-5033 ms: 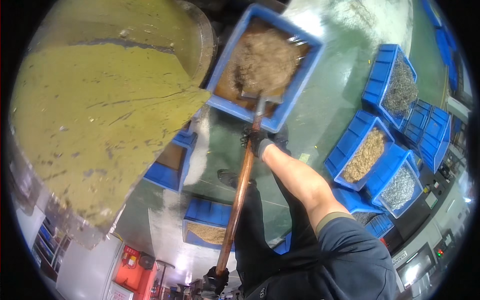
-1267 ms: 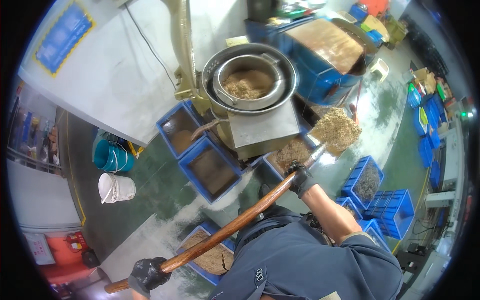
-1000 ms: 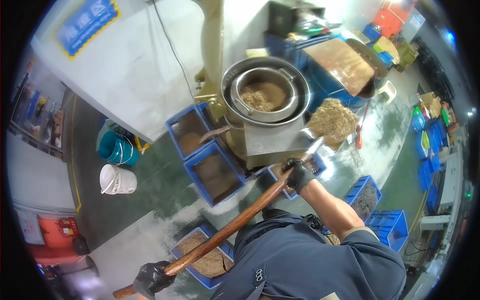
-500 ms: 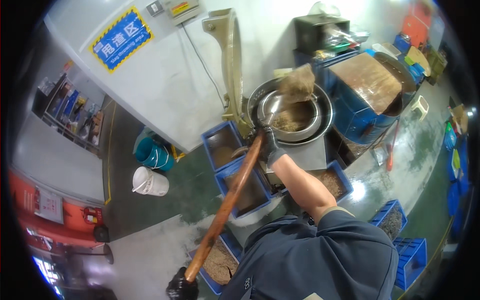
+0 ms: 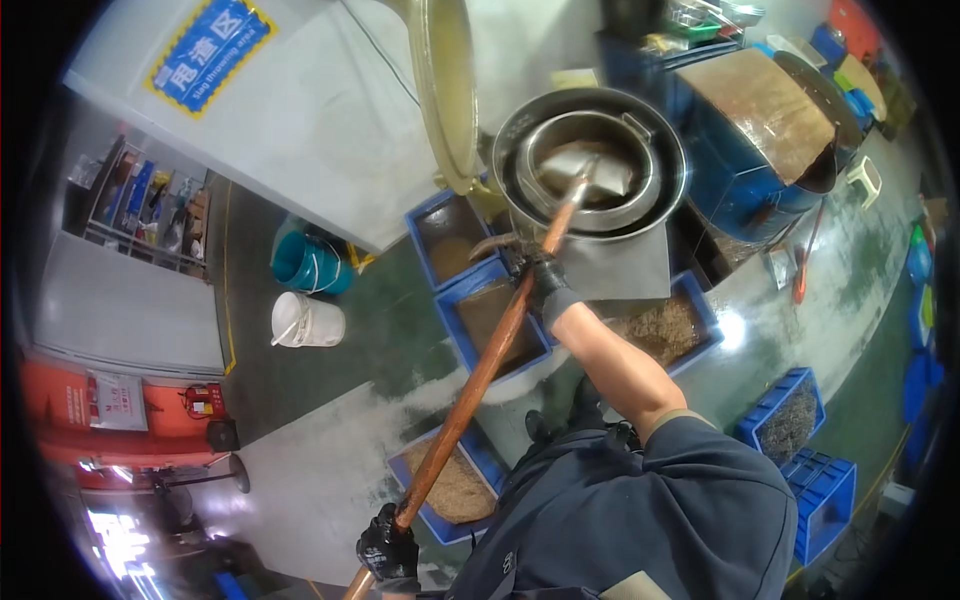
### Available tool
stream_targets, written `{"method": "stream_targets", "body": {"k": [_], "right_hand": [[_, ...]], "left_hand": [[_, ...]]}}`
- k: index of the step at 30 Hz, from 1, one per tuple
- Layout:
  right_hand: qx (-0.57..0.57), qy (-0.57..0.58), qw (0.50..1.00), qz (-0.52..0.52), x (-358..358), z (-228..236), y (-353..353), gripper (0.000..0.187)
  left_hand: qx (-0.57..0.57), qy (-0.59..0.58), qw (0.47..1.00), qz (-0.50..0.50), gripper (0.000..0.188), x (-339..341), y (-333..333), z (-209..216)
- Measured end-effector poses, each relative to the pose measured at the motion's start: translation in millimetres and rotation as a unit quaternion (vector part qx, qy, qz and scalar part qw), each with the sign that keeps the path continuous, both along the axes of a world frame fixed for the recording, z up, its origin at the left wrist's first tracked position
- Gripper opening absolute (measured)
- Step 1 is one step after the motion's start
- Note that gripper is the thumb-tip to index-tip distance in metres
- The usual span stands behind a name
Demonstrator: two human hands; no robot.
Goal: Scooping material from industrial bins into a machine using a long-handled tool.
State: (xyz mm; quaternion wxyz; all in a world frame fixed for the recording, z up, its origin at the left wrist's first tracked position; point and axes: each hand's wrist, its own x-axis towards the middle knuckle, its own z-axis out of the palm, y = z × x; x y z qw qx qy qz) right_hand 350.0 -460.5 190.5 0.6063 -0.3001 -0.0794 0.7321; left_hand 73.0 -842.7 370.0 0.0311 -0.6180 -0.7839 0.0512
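The shovel (image 5: 468,408) stood slanted, and its blade (image 5: 585,172) was in the mouth of a metal pot (image 5: 622,213), at one o'clock from the right hand (image 5: 538,275). This black-gloved hand had its fingers wrapped around the upper wooden handle. At seven o'clock from it, the left hand (image 5: 388,545), also gloved, had its fingers closed around the lower handle. The pot sat inside a wider bowl (image 5: 515,130). One blue box (image 5: 484,446) with tan shavings was near the left hand, at about one o'clock. A white bucket (image 5: 318,325) stood well apart, at nine o'clock from the right hand.
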Motion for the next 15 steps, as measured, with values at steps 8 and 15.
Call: {"method": "stream_targets", "body": {"k": [8,15], "right_hand": [[0.023,-0.074,0.995,0.063,-10.6,40.5,-16.0,0.057],[-0.026,-0.034,0.998,-0.044,-54.1,5.5,-13.2,0.043]], "left_hand": [[-0.094,-0.093,0.990,0.053,0.019,-22.1,-23.6,-64.5],[0.000,-0.153,0.988,0.000,0.019,-73.4,-33.9,-74.3]]}}
